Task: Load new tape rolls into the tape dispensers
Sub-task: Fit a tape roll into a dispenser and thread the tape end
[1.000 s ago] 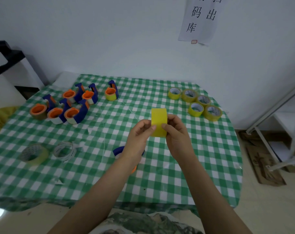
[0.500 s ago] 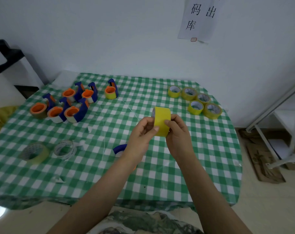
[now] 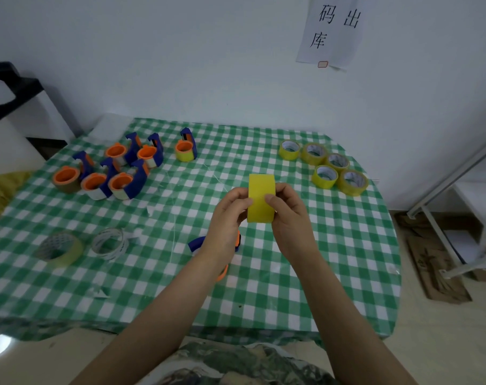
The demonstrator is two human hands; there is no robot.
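1. Step in hand, as I read it: finding the loose end of the yellow tape roll point(image 3: 261, 198). It is held edge-on above the middle of the counter point(image 3: 319, 259), clear of the cloth.
2. Grip: left hand point(image 3: 228, 218) and right hand point(image 3: 290, 220) each pinch the roll, thumbs on its near face and fingers curled behind.
3. Next move probably calls for peeling a tab free, then seating the roll in the dispenser point(image 3: 197, 243), which lies half hidden under the left wrist.
4. Room: open cloth lies to the right of the hands and toward the near edge. The spare rolls point(image 3: 324, 166) sit far right by the counter's rim. The filled dispensers point(image 3: 119, 168) cluster far left, well apart.
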